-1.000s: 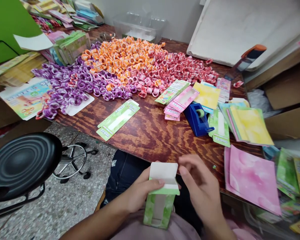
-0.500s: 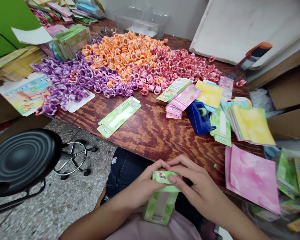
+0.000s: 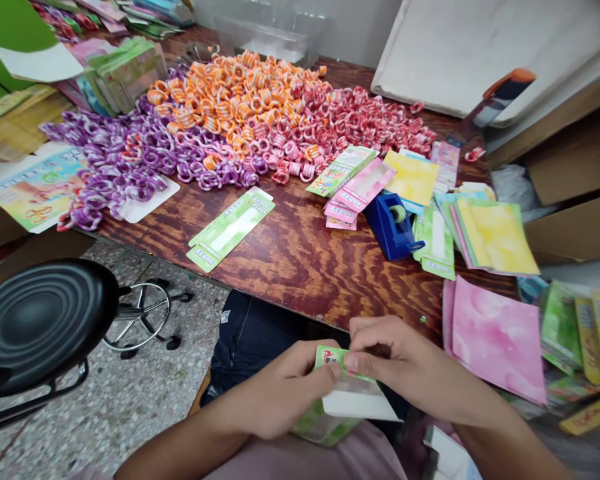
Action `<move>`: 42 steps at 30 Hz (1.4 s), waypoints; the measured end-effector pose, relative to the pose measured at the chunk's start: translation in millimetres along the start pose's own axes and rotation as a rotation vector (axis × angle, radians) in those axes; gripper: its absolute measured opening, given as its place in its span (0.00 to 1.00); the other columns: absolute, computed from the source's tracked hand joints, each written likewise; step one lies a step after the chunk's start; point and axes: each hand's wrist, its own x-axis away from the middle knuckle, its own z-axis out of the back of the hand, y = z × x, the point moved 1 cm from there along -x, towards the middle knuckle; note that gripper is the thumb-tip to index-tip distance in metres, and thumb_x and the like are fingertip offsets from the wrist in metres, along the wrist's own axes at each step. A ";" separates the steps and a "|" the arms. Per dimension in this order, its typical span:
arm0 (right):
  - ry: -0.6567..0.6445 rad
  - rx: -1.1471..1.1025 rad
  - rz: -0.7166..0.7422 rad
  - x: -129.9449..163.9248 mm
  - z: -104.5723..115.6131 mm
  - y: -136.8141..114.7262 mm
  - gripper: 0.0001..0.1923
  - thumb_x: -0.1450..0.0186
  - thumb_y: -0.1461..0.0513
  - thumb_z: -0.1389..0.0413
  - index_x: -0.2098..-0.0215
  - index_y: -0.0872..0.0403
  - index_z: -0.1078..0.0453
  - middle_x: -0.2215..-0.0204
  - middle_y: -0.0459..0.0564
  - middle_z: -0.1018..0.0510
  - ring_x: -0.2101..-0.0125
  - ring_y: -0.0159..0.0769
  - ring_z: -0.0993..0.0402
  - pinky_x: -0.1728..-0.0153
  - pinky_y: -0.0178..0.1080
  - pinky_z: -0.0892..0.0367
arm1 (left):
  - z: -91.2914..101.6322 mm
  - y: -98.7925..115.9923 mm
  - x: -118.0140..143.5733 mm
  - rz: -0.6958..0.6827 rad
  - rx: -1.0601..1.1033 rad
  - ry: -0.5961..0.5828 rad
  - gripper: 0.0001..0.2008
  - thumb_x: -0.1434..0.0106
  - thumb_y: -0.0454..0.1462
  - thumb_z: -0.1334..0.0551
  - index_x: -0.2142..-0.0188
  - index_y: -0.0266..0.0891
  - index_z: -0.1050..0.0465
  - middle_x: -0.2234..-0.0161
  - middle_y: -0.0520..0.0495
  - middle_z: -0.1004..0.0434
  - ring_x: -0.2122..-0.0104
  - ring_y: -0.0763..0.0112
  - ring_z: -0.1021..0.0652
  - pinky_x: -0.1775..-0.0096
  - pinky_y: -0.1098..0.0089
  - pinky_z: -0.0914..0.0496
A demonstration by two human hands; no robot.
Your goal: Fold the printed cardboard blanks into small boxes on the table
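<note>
Holding green-and-white windowed cardboard box (image 3: 347,402) in closed left grip (image 3: 286,387). Apparently pinching its printed end flap (image 3: 329,355) in tight right grip (image 3: 395,363).

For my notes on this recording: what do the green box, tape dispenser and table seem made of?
Green box: probably thin card with a satin look; printed outside, with a plain white flap.
Tape dispenser: likely hard plastic, smooth and evenly blue.
Table: wood or wood-look sheet, with swirling reddish-brown grain and a soft sheen; I can't settle which.
</note>
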 end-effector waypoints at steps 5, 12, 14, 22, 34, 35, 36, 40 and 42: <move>0.017 0.344 0.120 13.0 0.0 -3.9 0.11 0.24 0.55 0.45 0.63 0.50 0.29 0.74 0.41 0.25 0.69 0.31 0.29 0.70 0.32 0.37 | 2.9 11.4 3.9 0.069 0.002 -0.192 0.29 0.34 0.61 0.38 0.61 0.35 0.25 0.67 0.51 0.32 0.68 0.74 0.36 0.64 0.73 0.39; 0.443 0.639 0.700 21.8 -8.7 8.8 0.07 0.22 0.61 0.49 0.51 0.55 0.31 0.64 0.49 0.20 0.66 0.34 0.25 0.60 0.38 0.29 | 7.2 8.4 1.4 0.080 0.130 -0.107 0.13 0.33 0.45 0.32 0.59 0.36 0.19 0.65 0.50 0.24 0.68 0.74 0.31 0.65 0.75 0.37; 0.585 0.544 0.746 27.3 -14.2 14.6 0.10 0.22 0.60 0.49 0.48 0.58 0.30 0.61 0.53 0.22 0.61 0.36 0.26 0.55 0.42 0.28 | 7.0 6.3 1.1 0.073 0.178 -0.007 0.15 0.38 0.37 0.33 0.52 0.40 0.17 0.56 0.48 0.18 0.60 0.70 0.24 0.59 0.74 0.34; 0.829 0.791 0.688 20.6 -74.1 43.6 0.21 0.30 0.72 0.47 0.40 0.63 0.29 0.53 0.61 0.27 0.52 0.46 0.30 0.49 0.52 0.34 | 5.4 -7.1 0.6 0.082 0.352 0.067 0.19 0.38 0.40 0.32 0.48 0.41 0.16 0.50 0.45 0.15 0.52 0.63 0.20 0.51 0.70 0.31; 0.879 0.350 0.510 2.3 -81.9 33.8 0.13 0.27 0.69 0.48 0.50 0.52 0.26 0.48 0.53 0.30 0.50 0.38 0.31 0.53 0.43 0.31 | 0.7 -5.3 -1.2 -0.050 0.500 0.065 0.18 0.36 0.51 0.32 0.53 0.45 0.14 0.55 0.49 0.14 0.51 0.64 0.21 0.48 0.71 0.33; 0.880 0.302 0.484 1.6 -83.1 32.8 0.14 0.27 0.69 0.49 0.48 0.51 0.26 0.49 0.52 0.30 0.50 0.37 0.30 0.52 0.42 0.31 | 0.7 -7.4 -0.8 -0.081 0.472 0.065 0.18 0.34 0.51 0.34 0.52 0.45 0.14 0.53 0.49 0.15 0.49 0.63 0.22 0.46 0.70 0.34; 0.896 0.246 0.468 0.6 -84.5 31.9 0.14 0.27 0.69 0.49 0.47 0.51 0.28 0.50 0.52 0.29 0.50 0.36 0.30 0.52 0.41 0.31 | 0.8 -9.9 -0.6 -0.107 0.446 0.071 0.18 0.32 0.51 0.35 0.52 0.45 0.14 0.52 0.49 0.15 0.47 0.63 0.23 0.45 0.70 0.34; 1.023 0.197 0.503 -2.4 -87.0 29.2 0.10 0.30 0.72 0.44 0.55 0.53 0.29 0.52 0.51 0.25 0.52 0.36 0.28 0.51 0.42 0.33 | 1.2 -19.7 0.5 -0.144 0.442 0.092 0.19 0.27 0.50 0.40 0.48 0.45 0.17 0.49 0.48 0.17 0.47 0.63 0.24 0.44 0.67 0.35; 0.973 0.311 0.539 -1.4 -85.6 29.4 0.11 0.30 0.73 0.44 0.54 0.55 0.28 0.51 0.52 0.26 0.51 0.38 0.30 0.50 0.44 0.34 | 1.3 -21.7 2.5 -0.163 0.427 0.068 0.21 0.26 0.49 0.43 0.47 0.43 0.18 0.50 0.46 0.17 0.48 0.61 0.24 0.44 0.66 0.34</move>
